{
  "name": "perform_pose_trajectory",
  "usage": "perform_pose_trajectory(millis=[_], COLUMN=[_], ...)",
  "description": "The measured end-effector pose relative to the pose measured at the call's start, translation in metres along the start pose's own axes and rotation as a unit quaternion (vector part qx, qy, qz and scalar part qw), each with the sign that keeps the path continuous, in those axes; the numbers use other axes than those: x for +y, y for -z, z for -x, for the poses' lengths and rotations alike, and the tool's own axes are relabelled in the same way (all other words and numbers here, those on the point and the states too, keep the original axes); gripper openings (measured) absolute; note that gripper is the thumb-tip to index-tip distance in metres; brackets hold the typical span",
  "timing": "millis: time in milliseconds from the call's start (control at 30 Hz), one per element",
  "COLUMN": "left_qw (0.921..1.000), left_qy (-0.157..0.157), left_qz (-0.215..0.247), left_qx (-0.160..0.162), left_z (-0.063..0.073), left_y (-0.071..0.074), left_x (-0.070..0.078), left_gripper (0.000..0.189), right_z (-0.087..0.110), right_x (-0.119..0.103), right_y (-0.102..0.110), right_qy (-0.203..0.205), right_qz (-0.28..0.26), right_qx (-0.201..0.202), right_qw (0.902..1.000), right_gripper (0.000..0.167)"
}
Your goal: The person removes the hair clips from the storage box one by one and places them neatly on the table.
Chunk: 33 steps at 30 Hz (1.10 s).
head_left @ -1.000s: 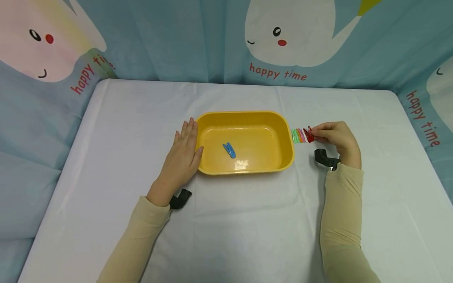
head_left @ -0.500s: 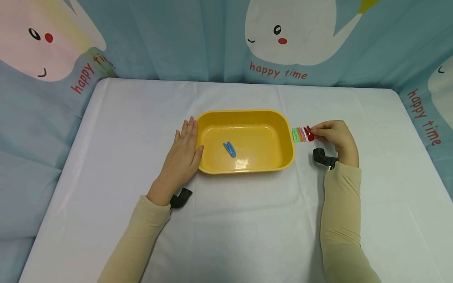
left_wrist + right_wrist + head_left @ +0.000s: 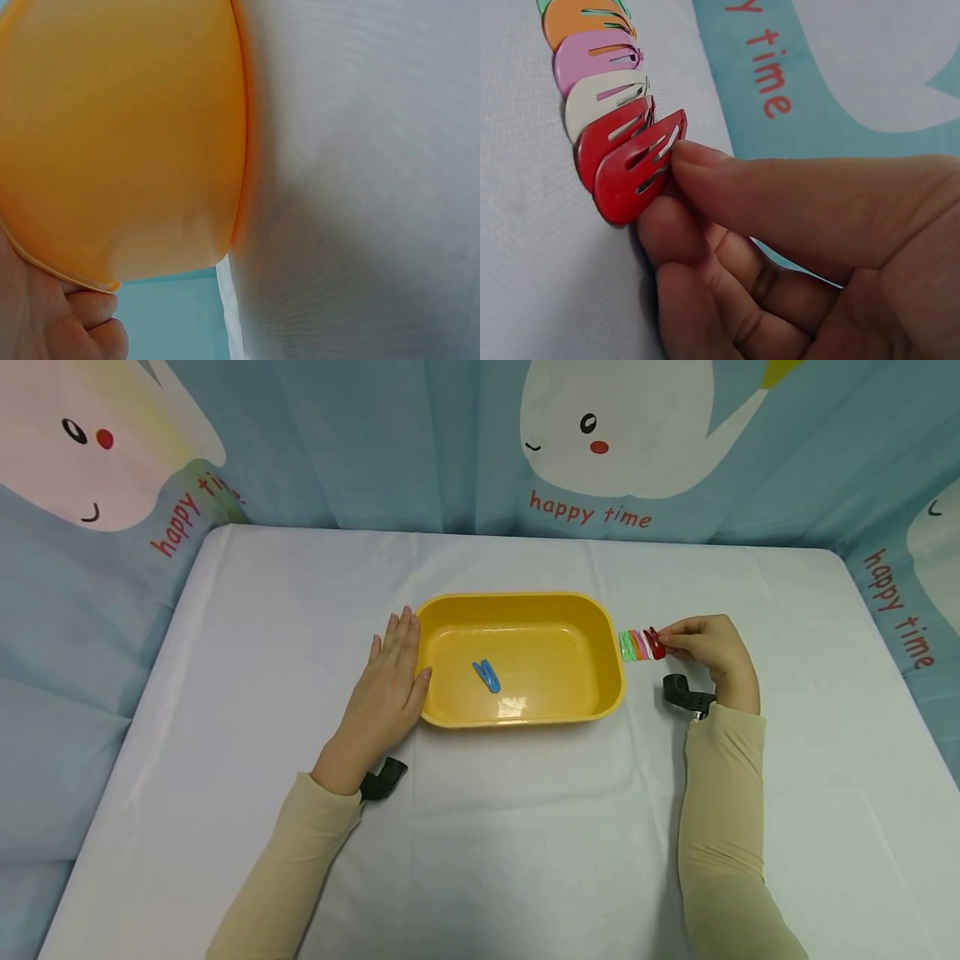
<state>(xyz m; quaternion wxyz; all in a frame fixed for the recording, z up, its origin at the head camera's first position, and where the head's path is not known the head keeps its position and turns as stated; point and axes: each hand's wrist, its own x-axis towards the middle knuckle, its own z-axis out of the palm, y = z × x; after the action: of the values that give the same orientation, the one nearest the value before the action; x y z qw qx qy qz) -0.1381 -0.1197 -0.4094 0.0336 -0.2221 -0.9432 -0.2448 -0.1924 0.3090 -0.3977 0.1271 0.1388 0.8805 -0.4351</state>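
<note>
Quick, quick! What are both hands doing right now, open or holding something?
Left hand: open, resting against the yellow tray.
Right hand: closed, pinching a red hair clip.

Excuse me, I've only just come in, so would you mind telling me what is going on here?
A person is handling small hair clips. The right hand pinches a red clip at the near end of an overlapping row of clips in green, orange, pink, white and red. The left hand rests against the left side of a yellow tray, on the white table. Blue clips lie inside the tray; the row is outside it.
</note>
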Motion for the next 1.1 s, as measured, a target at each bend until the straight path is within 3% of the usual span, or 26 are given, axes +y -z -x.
perform_pose_trajectory(millis=[500,800,967,1100], left_qw=[1.0000,1.0000,1.0000,1.0000], left_qy=[0.001,0.001,0.001,0.001], left_qz=[0.001,0.002,-0.001,-0.002], left_qx=[0.001,0.000,-0.001,-0.002], left_z=[-0.0001,-0.0003,-0.0003,0.0001], left_y=[-0.0007,-0.0001,0.0006,0.0001], left_x=[-0.0001,0.0002,0.0008,0.0003], left_gripper=[0.061,0.061,0.062,0.061], right_z=[0.0004,-0.0005,0.0002,0.0016], right_x=[0.0012,0.0036,0.0056,0.0057], right_y=[0.0007,0.0034,0.0061,0.0077], right_qy=[0.013,0.004,0.006,0.007], right_qz=[0.012,0.005,-0.030,-0.059], right_qx=[0.010,-0.003,-0.008,-0.006], right_qw=[0.9998,1.0000,0.9995,0.9982], right_gripper=[0.035,0.040,0.030,0.012])
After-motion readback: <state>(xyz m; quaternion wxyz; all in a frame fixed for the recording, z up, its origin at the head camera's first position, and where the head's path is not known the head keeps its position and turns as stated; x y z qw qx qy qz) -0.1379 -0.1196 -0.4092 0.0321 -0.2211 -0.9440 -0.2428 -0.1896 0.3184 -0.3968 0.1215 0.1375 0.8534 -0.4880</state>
